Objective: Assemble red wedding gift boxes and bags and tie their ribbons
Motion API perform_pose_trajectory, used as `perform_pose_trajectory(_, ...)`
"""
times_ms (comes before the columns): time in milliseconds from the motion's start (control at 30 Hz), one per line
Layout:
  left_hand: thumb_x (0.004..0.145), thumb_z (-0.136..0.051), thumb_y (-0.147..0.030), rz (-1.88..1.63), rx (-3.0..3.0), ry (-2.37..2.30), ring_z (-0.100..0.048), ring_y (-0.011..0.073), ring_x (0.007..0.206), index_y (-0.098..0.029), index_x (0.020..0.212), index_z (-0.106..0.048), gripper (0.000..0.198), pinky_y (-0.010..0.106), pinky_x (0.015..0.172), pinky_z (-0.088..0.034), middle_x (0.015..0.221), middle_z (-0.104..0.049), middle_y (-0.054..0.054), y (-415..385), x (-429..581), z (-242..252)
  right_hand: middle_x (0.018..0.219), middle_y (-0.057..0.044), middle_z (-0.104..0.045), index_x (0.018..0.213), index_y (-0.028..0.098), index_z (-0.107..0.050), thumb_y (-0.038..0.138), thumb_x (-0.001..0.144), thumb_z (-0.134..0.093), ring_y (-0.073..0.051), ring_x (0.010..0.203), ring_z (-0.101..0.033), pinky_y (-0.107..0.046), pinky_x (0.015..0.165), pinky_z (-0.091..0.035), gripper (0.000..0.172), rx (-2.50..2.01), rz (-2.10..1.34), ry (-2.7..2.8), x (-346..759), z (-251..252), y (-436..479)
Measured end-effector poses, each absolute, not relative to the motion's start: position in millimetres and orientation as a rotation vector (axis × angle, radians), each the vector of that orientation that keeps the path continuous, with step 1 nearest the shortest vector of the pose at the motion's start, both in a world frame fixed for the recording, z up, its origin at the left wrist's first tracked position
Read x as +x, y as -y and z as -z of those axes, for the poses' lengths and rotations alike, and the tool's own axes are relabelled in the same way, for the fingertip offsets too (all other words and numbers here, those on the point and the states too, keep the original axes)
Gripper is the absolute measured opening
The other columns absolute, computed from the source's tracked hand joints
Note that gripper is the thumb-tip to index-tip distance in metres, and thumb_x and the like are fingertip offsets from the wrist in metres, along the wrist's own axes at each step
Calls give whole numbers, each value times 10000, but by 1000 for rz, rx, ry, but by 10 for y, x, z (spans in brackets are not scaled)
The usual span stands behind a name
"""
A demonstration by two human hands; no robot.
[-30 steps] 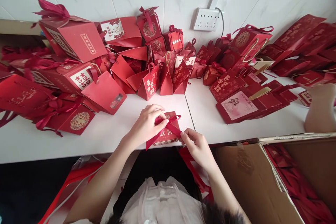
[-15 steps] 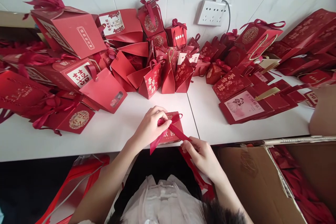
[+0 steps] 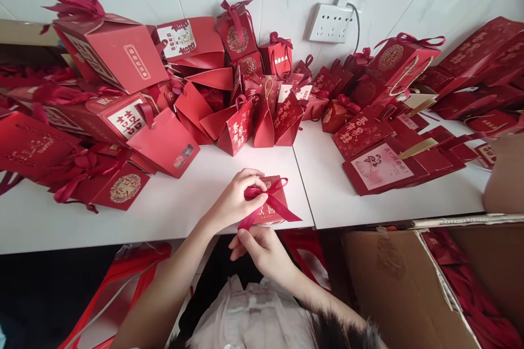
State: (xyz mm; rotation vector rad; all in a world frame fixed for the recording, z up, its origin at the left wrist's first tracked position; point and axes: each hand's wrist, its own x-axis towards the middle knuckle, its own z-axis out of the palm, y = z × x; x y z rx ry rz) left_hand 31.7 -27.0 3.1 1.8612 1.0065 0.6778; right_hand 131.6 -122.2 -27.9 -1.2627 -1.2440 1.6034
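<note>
A small red gift box (image 3: 282,194) with gold characters lies near the front edge of the white table, a dark red ribbon (image 3: 282,209) tied in a bow across its top. My left hand (image 3: 240,196) is closed on the bow, pinching its middle between thumb and fingers. One ribbon tail points right and hangs free over the box. The other tail runs down to the left, where the thumb and fingers of my right hand (image 3: 260,248) close on its end, just in front of the table edge.
Red gift boxes (image 3: 110,54) with ribbons are piled at the left and along the wall. Flat red bags (image 3: 382,166) lie to the right. A power strip (image 3: 333,23) is on the tiled wall. An open cardboard box (image 3: 388,272) holding red items stands below the table's right front edge.
My right hand has let go of the right ribbon tail and moved left to the other tail. My left hand has stayed on the bow.
</note>
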Motion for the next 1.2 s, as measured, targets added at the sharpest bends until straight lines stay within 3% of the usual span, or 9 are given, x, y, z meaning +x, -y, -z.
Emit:
perform_pose_trajectory(133, 785, -588, -266, -681, 1847, -996, -565, 230, 1167, -215, 784, -605, 53, 372, 1051, -427, 1197, -579, 56, 268, 319, 9, 608, -50, -665, 676, 162, -643, 603, 906, -429, -150, 561, -634, -260, 590, -507, 542, -1254, -1637, 1426, 1473, 127, 1297)
perform_pose_trajectory(267, 805, -574, -360, -882, 1859, -1100, -533, 235, 1192, -217, 921, -587, 184, 370, 1040, -409, 1187, -584, 74, 265, 222, -1, 518, -15, -592, 655, 174, -605, 628, 879, -482, -118, 404, -512, -223, 397, -361, 521, -1438, -1584, 1493, 1950, -224, 1353)
perform_pose_trajectory(367, 829, -517, -454, -904, 1734, -1388, -587, 200, 911, -222, 842, -524, 232, 319, 840, -465, 905, -596, 22, 279, 134, -36, 389, 33, -393, 558, 189, -532, 686, 890, -385, -110, 396, -399, -235, 431, -315, 615, -1792, -955, 1295, 2247, -382, 1146)
perform_pose_trajectory(433, 844, -478, -494, -764, 1684, -1469, -522, 159, 679, -221, 689, -441, 315, 278, 676, -430, 673, -492, -29, 305, 107, -63, 405, 23, -391, 520, 190, -516, 714, 882, -345, -119, 419, -404, -254, 468, -319, 660, -1915, -849, 1365, 2297, -379, 913)
perform_pose_trajectory(500, 851, -465, -512, -657, 1674, -1442, -443, 134, 577, -215, 610, -376, 393, 258, 593, -373, 575, -396, -49, 343, 106, -79, 437, 18, -389, 477, 205, -420, 702, 884, -342, -115, 441, -384, -263, 487, -305, 647, -1971, -847, 1439, 2245, -319, 700)
perform_pose_trajectory(633, 841, -512, -498, -697, 1620, -1353, -412, 115, 555, -208, 609, -399, 388, 240, 559, -337, 566, -388, -55, 428, 130, -49, 458, 46, -279, 506, 223, -253, 565, 893, -412, -99, 458, -277, -263, 484, -251, 540, -1866, -897, 1498, 2100, -178, 567)
perform_pose_trajectory(833, 837, -528, -431, -879, 1429, -1282, -314, 103, 528, -209, 573, -325, 400, 239, 516, -291, 558, -288, -54, 502, 175, 66, 548, 42, -463, 651, 206, -432, 434, 833, -520, -104, 506, -402, -233, 503, -317, 305, -1530, -1247, 1229, 2166, -8, 770)
perform_pose_trajectory(1200, 862, -487, -394, -972, 1397, -1314, -253, 95, 507, -217, 598, -275, 382, 233, 487, -259, 560, -232, -62, 569, 256, 173, 545, 67, -432, 698, 199, -462, 494, 765, -678, -73, 447, -352, -212, 431, -254, 372, -1268, -1498, 883, 2197, 170, 843)
